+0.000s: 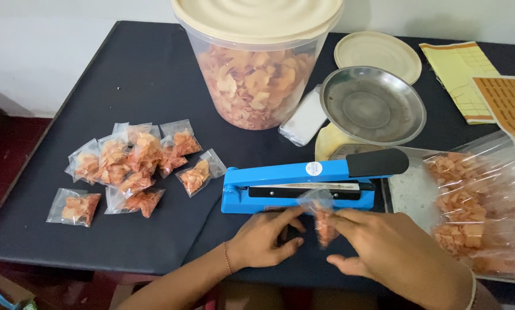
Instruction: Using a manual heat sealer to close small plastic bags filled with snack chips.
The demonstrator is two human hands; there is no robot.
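Here we pinch a small clear pouch [324,221] of orange chips between left hand [264,240] and right hand [383,247]. Its long axis runs away from us, open top pointing at the blue heat sealer [286,183].

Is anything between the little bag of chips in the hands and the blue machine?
Nothing visible. Both hands, left hand and right hand, hold the small bag just in front of the blue sealer.

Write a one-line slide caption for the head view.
Both hands, left and right, hold a small snack bag before a blue heat sealer.
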